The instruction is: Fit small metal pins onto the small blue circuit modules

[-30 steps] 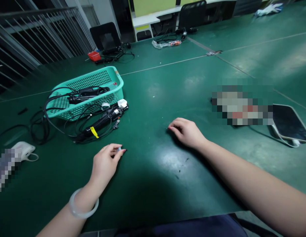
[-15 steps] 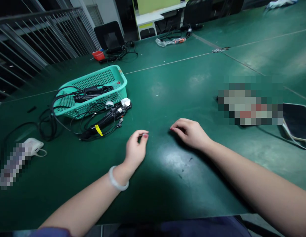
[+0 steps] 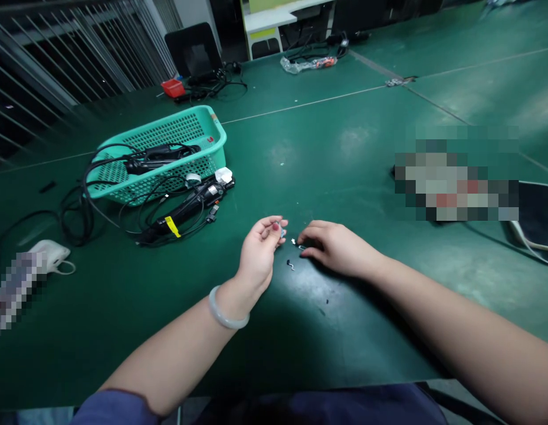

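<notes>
While the left hand [image 3: 258, 251] keeps a tiny pale-blue piece [image 3: 282, 233] clamped between thumb and fingers, the right hand [image 3: 340, 251] sits low over the green surface [image 3: 366, 348], a thin metal piece [image 3: 302, 247] right at its fingertips! The right fingers curl with a slight gap showing; whether they grip that metal, one cannot tell. Between the hands, a bent wire piece [image 3: 291, 265] with a dark end lies loose. Fingertip handling of small parts looks like the step in hand, and the next move seems to call for a light, exact pinch.
</notes>
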Motion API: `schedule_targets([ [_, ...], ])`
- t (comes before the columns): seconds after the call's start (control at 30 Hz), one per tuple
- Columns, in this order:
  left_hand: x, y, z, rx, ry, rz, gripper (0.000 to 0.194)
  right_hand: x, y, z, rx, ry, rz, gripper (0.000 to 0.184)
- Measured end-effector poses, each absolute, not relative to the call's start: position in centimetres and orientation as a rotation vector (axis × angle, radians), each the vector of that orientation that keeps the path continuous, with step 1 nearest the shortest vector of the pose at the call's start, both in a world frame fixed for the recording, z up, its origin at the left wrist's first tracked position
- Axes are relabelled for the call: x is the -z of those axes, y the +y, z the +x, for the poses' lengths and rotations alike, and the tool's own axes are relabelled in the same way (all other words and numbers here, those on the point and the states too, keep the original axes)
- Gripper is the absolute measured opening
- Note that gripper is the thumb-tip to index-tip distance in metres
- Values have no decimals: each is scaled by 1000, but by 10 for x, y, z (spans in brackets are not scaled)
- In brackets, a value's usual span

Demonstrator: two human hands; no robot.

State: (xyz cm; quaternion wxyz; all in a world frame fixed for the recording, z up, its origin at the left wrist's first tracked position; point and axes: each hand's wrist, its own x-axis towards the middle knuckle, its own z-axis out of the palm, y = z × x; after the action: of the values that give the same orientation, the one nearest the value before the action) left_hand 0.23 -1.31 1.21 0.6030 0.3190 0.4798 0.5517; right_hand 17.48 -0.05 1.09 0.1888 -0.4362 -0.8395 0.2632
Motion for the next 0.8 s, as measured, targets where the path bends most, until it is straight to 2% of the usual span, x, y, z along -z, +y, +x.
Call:
schedule_targets([
  [0.17, -2, -9, 1, -1273, 1069, 680, 12, -12, -12, 160, -658, -2463, -1115, 23],
  [0.3, 0, -6, -1, -1254, 1075, 639, 11, -5, -15, 150, -613, -2560, -1075, 16],
  [0.4, 1, -6, -2, -1235, 1067, 638, 11, -4, -12, 152, -712, -2509, -1084, 11],
  [0.6, 6, -7, -1, -1174, 1027, 740, 18, -14, -5, 169, -969, -1901, -1275, 9],
  [0.7, 7, -9, -1, -1116, 980, 781, 22, -17, -4, 170, -1138, -1618, -1245, 16],
  [0.8, 5, -10, -1, -1069, 940, 783, 24, -17, -4, 168, -1213, -1518, -1204, 16],
])
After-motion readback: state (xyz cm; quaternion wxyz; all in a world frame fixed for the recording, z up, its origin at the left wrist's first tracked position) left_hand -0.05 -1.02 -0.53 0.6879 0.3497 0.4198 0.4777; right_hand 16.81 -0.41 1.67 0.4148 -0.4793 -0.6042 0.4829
